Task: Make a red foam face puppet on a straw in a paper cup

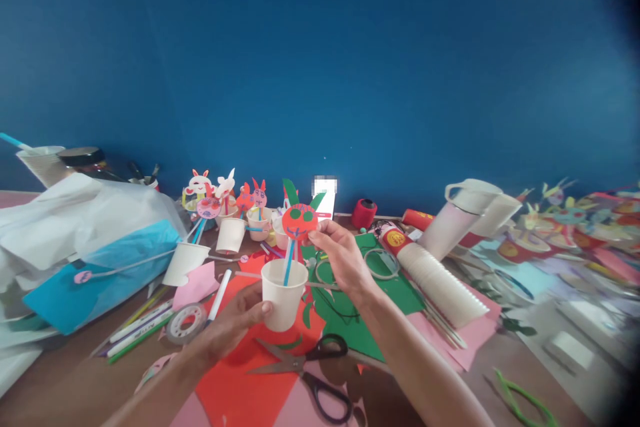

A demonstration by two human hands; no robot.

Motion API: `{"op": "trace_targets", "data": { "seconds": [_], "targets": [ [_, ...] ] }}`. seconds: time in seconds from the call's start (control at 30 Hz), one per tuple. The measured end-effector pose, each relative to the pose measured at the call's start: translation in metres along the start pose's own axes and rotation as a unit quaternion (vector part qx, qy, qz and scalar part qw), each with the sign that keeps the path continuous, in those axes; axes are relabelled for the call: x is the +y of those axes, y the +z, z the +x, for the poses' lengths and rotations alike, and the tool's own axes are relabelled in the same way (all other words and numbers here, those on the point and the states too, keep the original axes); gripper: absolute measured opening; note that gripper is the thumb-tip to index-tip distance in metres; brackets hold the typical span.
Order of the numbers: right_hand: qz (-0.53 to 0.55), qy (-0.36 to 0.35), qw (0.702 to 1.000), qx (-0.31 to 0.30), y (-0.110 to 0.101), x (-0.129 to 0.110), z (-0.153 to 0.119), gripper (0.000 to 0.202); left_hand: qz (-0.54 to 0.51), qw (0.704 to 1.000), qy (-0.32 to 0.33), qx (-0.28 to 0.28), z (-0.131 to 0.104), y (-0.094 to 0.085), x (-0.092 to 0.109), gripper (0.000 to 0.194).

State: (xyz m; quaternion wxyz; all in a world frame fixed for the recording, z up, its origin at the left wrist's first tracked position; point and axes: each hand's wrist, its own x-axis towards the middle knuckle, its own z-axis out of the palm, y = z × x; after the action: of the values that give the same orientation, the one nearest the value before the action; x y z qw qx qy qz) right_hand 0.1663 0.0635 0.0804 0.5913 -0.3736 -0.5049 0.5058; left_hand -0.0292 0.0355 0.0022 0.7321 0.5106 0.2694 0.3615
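Across the entire back rises a blue wall (300,67), and below it spreads a brown table (70,380). At its left lies a crumpled white plastic bag (90,213), overlapping a sheet of blue paper (115,280). A green paper sheet (410,297) and a red-orange paper sheet (250,387) lie side by side near the middle. To the right stands a white handled jug (450,220), just beside a stack of paper cups (440,280) lying on its side.

The left hand (240,313) grips a white paper cup (284,300), its thumb against the wall of the cup, while the right hand (343,253) pinches the edge of a paper face above the rim. Black-handled scissors (297,363) lie with blades apart in front of the cup. The cup is upright over the red-orange sheet; whether its base touches, I cannot tell. Left of it is a tape roll (173,327). The round red paper face (300,221), with green ears and eyes, tops a blue straw (289,260) that reaches into the cup.
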Motion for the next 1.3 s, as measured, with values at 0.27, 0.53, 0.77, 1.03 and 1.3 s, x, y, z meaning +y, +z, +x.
{"op": "trace_targets", "data": {
  "seconds": [0.27, 0.53, 0.77, 1.03, 1.3],
  "targets": [
    [0.023, 0.012, 1.0, 0.01, -0.0056, 0.001, 0.0025, 0.006, -0.023, 1.0, -0.003, -0.017, -0.0006, 0.0019, 0.0042, 0.04],
    [0.044, 0.02, 0.999, 0.001, -0.0031, 0.0011, 0.0009, 0.006, -0.02, 0.999, -0.016, -0.025, -0.0006, 0.0041, 0.0054, 0.046],
    [0.045, 0.03, 0.999, -0.003, -0.001, 0.0015, -0.0011, 0.009, -0.014, 0.999, -0.022, -0.029, -0.0004, 0.0025, 0.0021, 0.041],
    [0.036, 0.032, 0.999, 0.004, 0.0, 0.0048, -0.0014, 0.008, -0.01, 0.998, -0.018, -0.054, 0.0006, 0.0047, 0.0055, 0.044],
    [0.029, 0.02, 0.999, 0.015, 0.0032, 0.004, -0.0015, 0.01, -0.016, 0.998, -0.022, -0.056, 0.0006, 0.0024, 0.0015, 0.044]
  ]
}}
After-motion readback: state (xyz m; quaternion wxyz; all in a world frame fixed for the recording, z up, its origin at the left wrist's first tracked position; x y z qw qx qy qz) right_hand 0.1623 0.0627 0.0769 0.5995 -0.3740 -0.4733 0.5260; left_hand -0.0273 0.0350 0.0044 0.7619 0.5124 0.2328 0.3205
